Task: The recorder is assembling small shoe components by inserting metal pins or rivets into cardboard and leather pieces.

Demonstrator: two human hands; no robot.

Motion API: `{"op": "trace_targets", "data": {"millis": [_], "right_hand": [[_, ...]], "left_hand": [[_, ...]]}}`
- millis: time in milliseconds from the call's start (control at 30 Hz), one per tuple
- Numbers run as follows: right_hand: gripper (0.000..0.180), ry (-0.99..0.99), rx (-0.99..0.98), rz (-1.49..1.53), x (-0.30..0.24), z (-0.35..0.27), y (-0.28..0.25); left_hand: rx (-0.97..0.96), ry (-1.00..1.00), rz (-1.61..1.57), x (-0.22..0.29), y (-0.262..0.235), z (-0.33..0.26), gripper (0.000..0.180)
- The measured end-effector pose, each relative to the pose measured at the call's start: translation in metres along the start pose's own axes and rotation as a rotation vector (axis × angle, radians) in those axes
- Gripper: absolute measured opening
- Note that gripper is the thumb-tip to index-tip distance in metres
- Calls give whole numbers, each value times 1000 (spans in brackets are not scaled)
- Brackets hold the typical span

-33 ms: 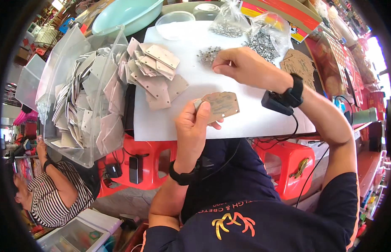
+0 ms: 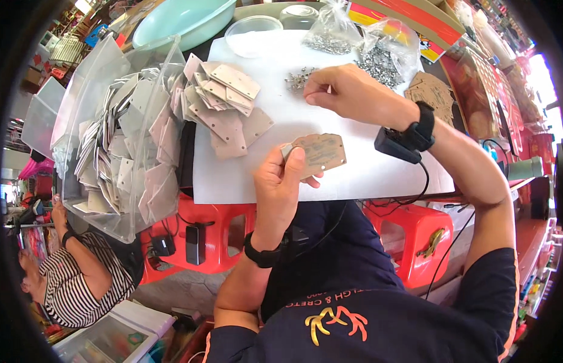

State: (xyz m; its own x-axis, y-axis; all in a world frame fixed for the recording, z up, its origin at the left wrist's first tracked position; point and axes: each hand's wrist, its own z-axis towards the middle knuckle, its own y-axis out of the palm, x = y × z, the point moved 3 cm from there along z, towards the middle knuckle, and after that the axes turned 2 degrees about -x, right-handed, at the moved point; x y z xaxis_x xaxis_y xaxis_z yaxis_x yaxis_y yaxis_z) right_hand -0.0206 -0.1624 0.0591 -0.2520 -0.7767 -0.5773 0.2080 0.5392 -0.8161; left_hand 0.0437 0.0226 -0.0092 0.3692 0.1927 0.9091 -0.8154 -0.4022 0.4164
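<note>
While my left hand (image 2: 284, 181) clamps the brown tag (image 2: 318, 152) | right hand (image 2: 348, 94) pinches at the rivet pile (image 2: 299, 77) just beyond it | no change seen

Two hands (image 2: 281, 181), two clear bags of small metal parts (image 2: 378, 57), perhaps a dozen loose grey cards (image 2: 224, 106), one teal basin (image 2: 178, 21).

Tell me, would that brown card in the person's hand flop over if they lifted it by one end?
Probably not. The brown card sticks out flat past the left hand, so it looks fairly stiff. It seems thin, so likely light. The loose pile of similar cards suggests they slide over each other easily.
</note>
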Motion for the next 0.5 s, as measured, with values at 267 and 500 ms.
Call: {"op": "trace_targets", "data": {"millis": [267, 500], "right_hand": [[10, -208, 28, -334, 0, 54, 19], [6, -194, -6, -421, 2, 69, 32]], "left_hand": [[-28, -30, 6, 0, -4, -2, 25], [-47, -22, -7, -2, -6, -1, 27]]}}
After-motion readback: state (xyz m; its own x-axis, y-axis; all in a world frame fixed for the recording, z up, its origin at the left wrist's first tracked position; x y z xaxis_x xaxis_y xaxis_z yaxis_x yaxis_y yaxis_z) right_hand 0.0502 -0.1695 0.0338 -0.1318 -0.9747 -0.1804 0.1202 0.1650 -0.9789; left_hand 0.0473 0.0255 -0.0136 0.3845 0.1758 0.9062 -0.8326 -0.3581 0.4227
